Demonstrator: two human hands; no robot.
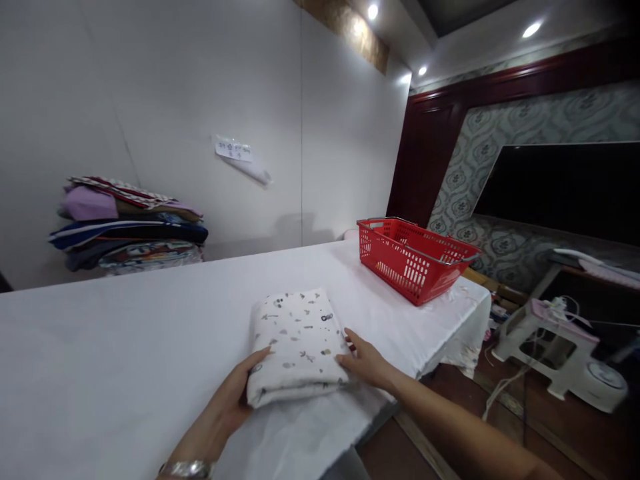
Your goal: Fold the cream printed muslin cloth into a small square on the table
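Observation:
A folded white cloth (297,340) with small grey and brown prints lies flat on the white-covered table. It forms a thick, nearly square bundle, its rounded fold facing me. My left hand (239,393) grips its left edge, thumb on top and the other fingers hidden down the side and below. At the right edge, my right hand (367,360) holds the bundle with the thumb against the top; the index finger reaches along the far side, and the remaining fingers are partly hidden. A silvery watch band circles my left wrist.
A red plastic basket (417,263) stands at the table's far right. Several folded clothes (130,227) are stacked at the back left, against a white wall. Right of the table edge, a stool (555,333) with cables stands on the floor.

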